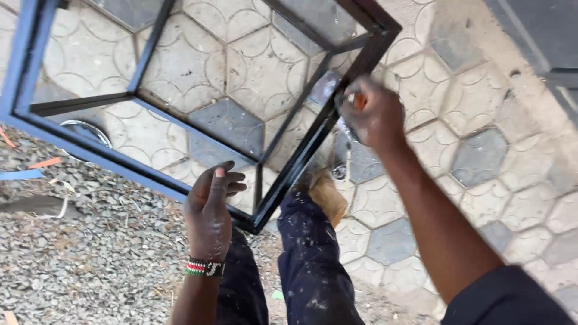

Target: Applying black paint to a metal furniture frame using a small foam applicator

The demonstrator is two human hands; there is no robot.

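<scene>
The right hand [372, 114], toward one o'clock, has its fingers curled tight round a small orange-tipped tool [359, 100], too blurred to identify, pressed against the right-hand bar of the black metal window frame [301, 159]. The left hand [209, 207], near seven o'clock, lies with fingers spread loosely over the frame's lower corner, steadying rather than gripping it. The frame tilts above patterned paving [253, 66], with gravel [90, 253] at eight o'clock. With so light a hold, I judge a hard stroke could slide the corner off the trouser leg [310, 253] toward the shoe [328, 195], or pinch those open fingers.
</scene>
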